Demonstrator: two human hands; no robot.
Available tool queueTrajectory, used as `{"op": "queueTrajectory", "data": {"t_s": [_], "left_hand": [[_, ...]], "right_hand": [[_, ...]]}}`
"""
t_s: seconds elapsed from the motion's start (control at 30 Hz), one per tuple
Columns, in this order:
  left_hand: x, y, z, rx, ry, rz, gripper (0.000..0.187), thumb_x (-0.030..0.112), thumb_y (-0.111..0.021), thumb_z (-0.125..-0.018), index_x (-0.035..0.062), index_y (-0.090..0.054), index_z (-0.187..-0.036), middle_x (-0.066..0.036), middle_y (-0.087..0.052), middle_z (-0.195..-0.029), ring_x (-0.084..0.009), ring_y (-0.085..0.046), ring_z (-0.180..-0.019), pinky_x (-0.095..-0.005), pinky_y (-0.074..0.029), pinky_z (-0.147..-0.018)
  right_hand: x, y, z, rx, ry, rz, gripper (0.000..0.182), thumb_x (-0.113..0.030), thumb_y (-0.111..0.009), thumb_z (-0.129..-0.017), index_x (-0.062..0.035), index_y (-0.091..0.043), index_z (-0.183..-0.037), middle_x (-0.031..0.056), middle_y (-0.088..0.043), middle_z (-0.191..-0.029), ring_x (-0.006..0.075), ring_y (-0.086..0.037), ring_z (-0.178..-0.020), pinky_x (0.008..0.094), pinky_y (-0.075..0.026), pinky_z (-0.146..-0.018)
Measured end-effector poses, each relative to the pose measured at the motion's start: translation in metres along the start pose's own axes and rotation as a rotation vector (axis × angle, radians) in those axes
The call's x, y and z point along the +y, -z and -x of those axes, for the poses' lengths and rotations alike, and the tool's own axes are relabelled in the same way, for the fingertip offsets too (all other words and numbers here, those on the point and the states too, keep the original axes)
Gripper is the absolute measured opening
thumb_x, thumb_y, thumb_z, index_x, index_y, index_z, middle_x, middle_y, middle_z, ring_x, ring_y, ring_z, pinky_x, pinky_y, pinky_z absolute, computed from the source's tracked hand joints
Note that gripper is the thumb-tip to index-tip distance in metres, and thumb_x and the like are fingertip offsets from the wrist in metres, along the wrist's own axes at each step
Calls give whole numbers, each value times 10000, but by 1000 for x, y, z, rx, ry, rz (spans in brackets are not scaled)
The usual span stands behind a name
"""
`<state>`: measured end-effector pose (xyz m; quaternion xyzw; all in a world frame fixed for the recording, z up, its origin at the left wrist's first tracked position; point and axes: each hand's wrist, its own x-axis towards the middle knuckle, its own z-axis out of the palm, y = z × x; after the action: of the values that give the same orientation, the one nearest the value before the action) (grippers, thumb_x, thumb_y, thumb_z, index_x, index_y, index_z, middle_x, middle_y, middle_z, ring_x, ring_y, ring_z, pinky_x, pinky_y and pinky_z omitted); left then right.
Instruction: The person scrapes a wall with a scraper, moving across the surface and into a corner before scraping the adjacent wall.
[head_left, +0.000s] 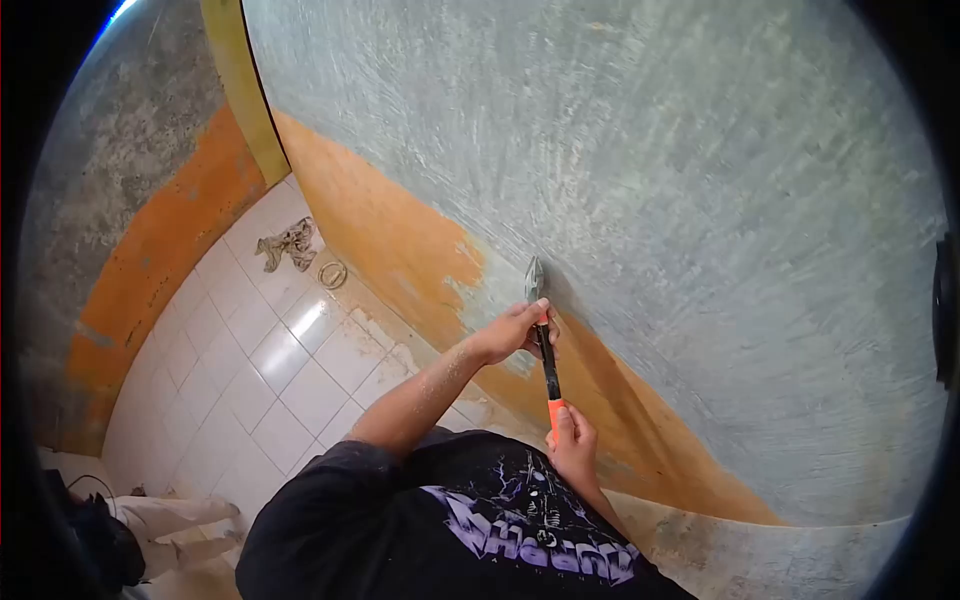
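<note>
A long-handled scraper (549, 365) with a black shaft, an orange grip and a metal head lies slantwise in front of the wall (640, 200). My left hand (517, 332) is closed round its upper part, just below the head. Lower down, my right hand (574, 447) wraps round the orange grip. The metal head is at the wall's grey-green surface, close to the edge of the orange band (380, 215); whether it touches is hard to tell. Pale dust covers my left forearm.
White floor tiles (285, 360) lie at the left, with a crumpled cloth (288, 246) and a ring-shaped item (332, 275) near the wall's foot. Another grey and orange wall (140, 200) curves along the far left. A dark object (105, 540) beside pale shapes sits at the bottom left.
</note>
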<state>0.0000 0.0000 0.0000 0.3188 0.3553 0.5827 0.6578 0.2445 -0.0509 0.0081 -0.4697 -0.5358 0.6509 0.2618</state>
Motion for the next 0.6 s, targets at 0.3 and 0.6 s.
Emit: {"op": "queueTrajectory", "data": {"t_s": [0.3, 0.6], "left_hand": [[65, 90, 13, -21, 32, -28, 377, 448, -312, -1061, 100, -456, -1040, -74, -601, -874, -294, -691, -822, -425, -575, -749], [82, 131, 24, -18, 47, -14, 378, 438, -305, -1063, 99, -468, -1031, -72, -603, -855, -291, -692, -825, -413, -576, -726]], "right_hand": [[-23, -104, -40, -22, 48, 3, 341, -294, -515, -1026, 4, -609, -1164, -39, -449, -639, 40, -381, -457, 218, -297, -405], [-21, -153, -50, 24, 30, 1, 333, -266, -530, -1020, 22, -625, -1160, -55, -455, -668, 27, -376, -491, 217, -303, -437]]}}
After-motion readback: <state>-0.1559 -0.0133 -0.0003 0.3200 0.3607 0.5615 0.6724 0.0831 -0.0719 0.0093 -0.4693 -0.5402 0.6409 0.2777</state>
